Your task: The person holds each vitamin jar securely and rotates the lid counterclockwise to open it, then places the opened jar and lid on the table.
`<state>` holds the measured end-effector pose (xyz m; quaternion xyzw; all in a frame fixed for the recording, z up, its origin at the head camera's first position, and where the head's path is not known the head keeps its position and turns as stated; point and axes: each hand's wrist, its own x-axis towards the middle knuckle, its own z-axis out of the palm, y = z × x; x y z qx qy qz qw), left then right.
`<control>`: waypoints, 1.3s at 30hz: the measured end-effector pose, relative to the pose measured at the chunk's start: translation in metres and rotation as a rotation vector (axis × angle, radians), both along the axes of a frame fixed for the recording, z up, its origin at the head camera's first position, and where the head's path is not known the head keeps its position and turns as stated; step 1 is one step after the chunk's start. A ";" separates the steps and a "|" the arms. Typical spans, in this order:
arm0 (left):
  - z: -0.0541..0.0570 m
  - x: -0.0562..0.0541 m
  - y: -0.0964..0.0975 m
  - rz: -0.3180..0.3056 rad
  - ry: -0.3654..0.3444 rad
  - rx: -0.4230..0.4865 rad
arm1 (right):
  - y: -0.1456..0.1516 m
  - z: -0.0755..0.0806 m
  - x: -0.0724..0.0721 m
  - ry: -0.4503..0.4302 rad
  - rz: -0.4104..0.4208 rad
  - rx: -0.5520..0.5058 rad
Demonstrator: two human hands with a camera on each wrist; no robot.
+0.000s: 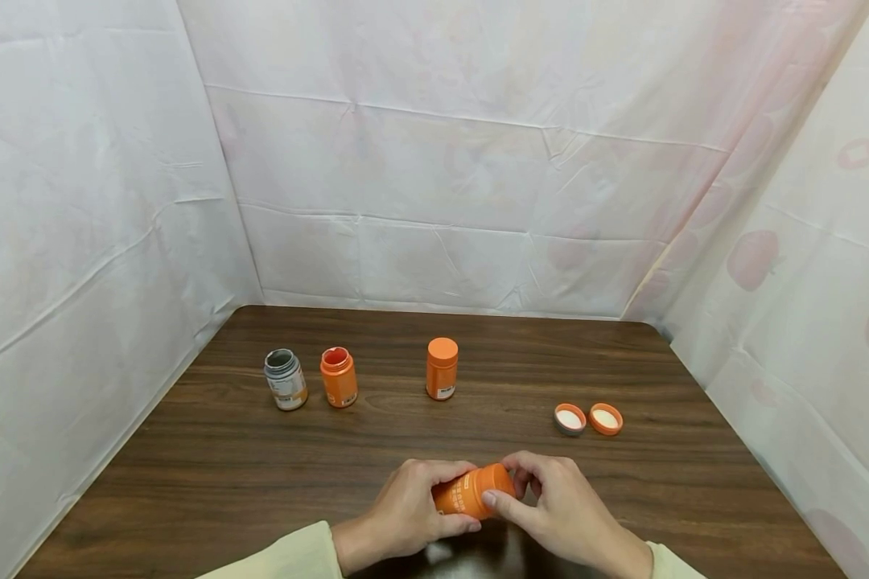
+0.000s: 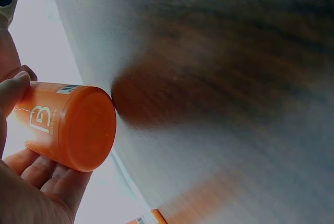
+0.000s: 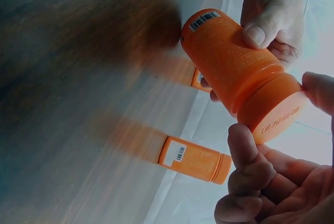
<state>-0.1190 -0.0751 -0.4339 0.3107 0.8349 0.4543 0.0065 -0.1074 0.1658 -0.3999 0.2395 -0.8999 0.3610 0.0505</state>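
An orange bottle (image 1: 458,496) lies tilted between my hands above the table's near edge, its capped end toward the right. My left hand (image 1: 408,508) grips the body, thumb on one side and fingers on the other. With thumb and fingers, my right hand (image 1: 566,512) pinches the rim of the orange cap (image 3: 276,110), which sits on the bottle's neck. The left wrist view shows the bottle's round base (image 2: 90,129) close to the tabletop; whether they touch, I cannot tell.
On the dark wood table (image 1: 376,450), an uncapped grey bottle (image 1: 286,386) and an uncapped orange bottle (image 1: 340,384) stand at the left. A capped orange bottle (image 1: 442,376) stands mid-back. Two loose caps, one grey-sided (image 1: 570,420) and one orange (image 1: 606,419), lie inside-up at the right.
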 end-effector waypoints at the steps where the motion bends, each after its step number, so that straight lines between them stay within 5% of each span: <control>1: 0.000 0.000 0.000 0.000 0.000 0.001 | 0.000 0.000 0.000 -0.001 0.005 -0.004; 15: 0.000 0.000 0.000 0.007 0.014 -0.003 | 0.005 0.000 0.000 0.171 0.097 -0.051; 39: 0.003 -0.003 -0.001 0.018 0.011 0.018 | 0.011 0.002 -0.001 0.216 0.115 -0.079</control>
